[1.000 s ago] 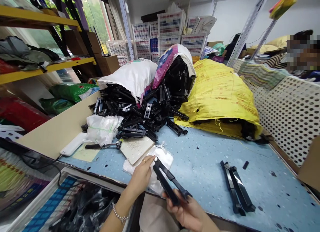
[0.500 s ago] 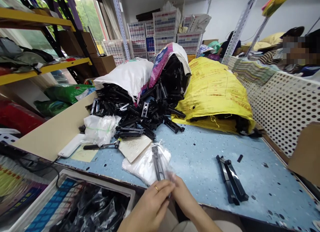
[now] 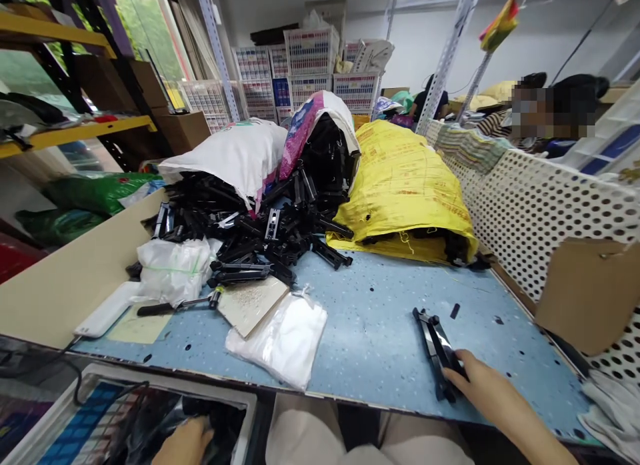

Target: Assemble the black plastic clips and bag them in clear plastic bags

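My right hand (image 3: 483, 389) lies over the near end of a pair of long black plastic parts (image 3: 433, 343) on the blue table (image 3: 370, 318); its fingers curl onto them, though a firm grip is not clear. My left hand (image 3: 185, 443) is low at the bottom edge, over a crate of black bags (image 3: 165, 418) below the table; its fingers are hidden. A flat stack of clear plastic bags (image 3: 280, 338) lies near the table's front edge.
A heap of black plastic parts (image 3: 250, 218) spills from white and pink sacks (image 3: 235, 155); a yellow sack (image 3: 400, 185) lies beside it. A hammer (image 3: 175, 306), a tile (image 3: 253, 303) and a white bag (image 3: 173, 270) sit at left. A perforated white panel (image 3: 540, 211) and cardboard (image 3: 587, 291) bound the right; a person sits beyond.
Both hands held a black part with a bag at the table's front edge. Now the part is gone from view, my left hand is down at the crate, and my right hand has reached the pair of parts.
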`<control>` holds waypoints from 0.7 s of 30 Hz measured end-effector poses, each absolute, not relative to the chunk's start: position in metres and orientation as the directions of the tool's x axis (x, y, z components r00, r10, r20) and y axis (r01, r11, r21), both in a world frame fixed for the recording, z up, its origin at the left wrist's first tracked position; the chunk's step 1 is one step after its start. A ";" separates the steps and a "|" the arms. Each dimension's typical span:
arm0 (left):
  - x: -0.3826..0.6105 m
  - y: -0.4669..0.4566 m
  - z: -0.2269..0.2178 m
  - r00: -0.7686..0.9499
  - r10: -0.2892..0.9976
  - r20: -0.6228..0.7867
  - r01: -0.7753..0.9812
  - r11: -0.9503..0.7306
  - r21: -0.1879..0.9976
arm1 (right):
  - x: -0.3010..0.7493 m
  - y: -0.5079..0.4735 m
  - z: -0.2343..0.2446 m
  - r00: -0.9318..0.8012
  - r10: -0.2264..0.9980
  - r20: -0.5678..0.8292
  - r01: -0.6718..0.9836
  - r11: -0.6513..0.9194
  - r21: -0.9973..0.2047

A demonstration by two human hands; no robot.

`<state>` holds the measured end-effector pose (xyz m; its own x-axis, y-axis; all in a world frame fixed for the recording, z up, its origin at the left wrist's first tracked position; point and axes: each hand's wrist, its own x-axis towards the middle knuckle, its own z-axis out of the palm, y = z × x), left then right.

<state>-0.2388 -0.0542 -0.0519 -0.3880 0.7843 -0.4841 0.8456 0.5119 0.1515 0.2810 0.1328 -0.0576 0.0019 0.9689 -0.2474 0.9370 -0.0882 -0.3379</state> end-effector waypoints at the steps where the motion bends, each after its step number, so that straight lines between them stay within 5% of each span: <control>1: -0.227 -0.042 -0.047 -0.378 0.811 -0.447 0.841 0.502 0.201 | 0.281 0.131 -0.062 0.007 0.970 -0.243 0.920 -0.101 -0.379; 5: -0.159 0.013 -0.026 -0.259 0.963 -0.077 0.830 0.263 0.492 | 0.250 0.128 -0.066 -0.068 0.965 -0.254 0.685 -0.140 -0.715; 8: -0.118 0.046 -0.032 -0.157 0.978 0.136 0.868 0.071 0.492 | 0.209 0.124 -0.060 -0.168 0.935 -0.312 0.390 -0.228 -0.892; 14: -0.130 0.077 -0.048 -0.295 0.953 -0.068 0.596 0.239 0.767 | 0.136 0.117 -0.044 -0.332 0.877 -0.347 -0.048 -0.383 -0.923; 21: -0.152 0.075 -0.044 -0.262 0.946 -0.191 0.399 0.286 0.871 | 0.072 0.119 -0.032 -0.523 0.761 -0.384 -0.307 -0.589 -0.747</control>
